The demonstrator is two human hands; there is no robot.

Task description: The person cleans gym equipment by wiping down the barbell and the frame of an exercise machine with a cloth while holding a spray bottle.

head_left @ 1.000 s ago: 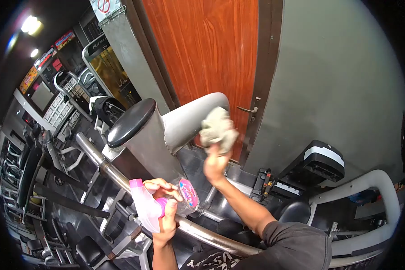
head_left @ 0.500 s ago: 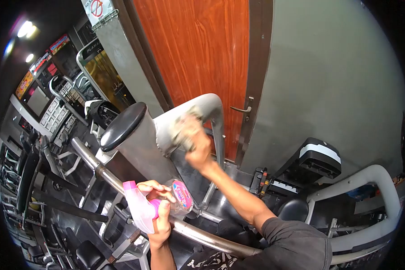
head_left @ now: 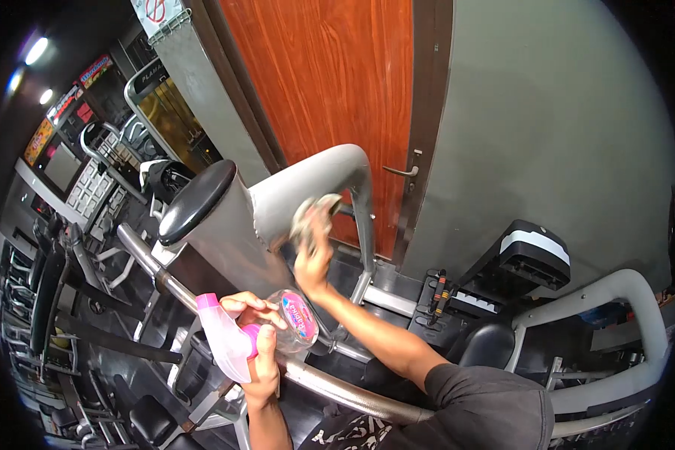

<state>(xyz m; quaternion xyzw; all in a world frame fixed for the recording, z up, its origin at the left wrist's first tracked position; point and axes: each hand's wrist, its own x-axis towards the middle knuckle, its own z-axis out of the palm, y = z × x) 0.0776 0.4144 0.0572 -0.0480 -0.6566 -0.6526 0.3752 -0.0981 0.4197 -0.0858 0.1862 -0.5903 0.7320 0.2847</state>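
- Nearest, at the bottom of the frame, a silvery metal bar (head_left: 330,388) slants from the lower middle toward the upper left, passing below both hands.
- The left hand (head_left: 261,373), low and left of centre, has its grip closed around the neck of a clear spray bottle (head_left: 298,318); the bottle lies tilted, pink nozzle to the left, pink label to the right.
- The right hand (head_left: 313,266), just above, has its grip bunched on a pale cloth (head_left: 306,220), which overlaps the lower side of a thick gray tube (head_left: 307,176); whether it presses there cannot be told.
- That smooth, painted tube is the surface behind the cloth. It joins a gray column (head_left: 229,236) with a glossy black cap (head_left: 199,201), left of centre, and bends downward at its other end.
- At the lower right, a black pad (head_left: 489,345) and a curved gray frame (head_left: 637,300) flank the person.
- Farther back stand a reddish wooden door (head_left: 330,82), top centre, and a gray-green wall (head_left: 540,112), upper right; gym machines fill the dim left side.
- Compared with the first frame, the cloth has come from the tube's bend toward the column, while the bottle remains held.
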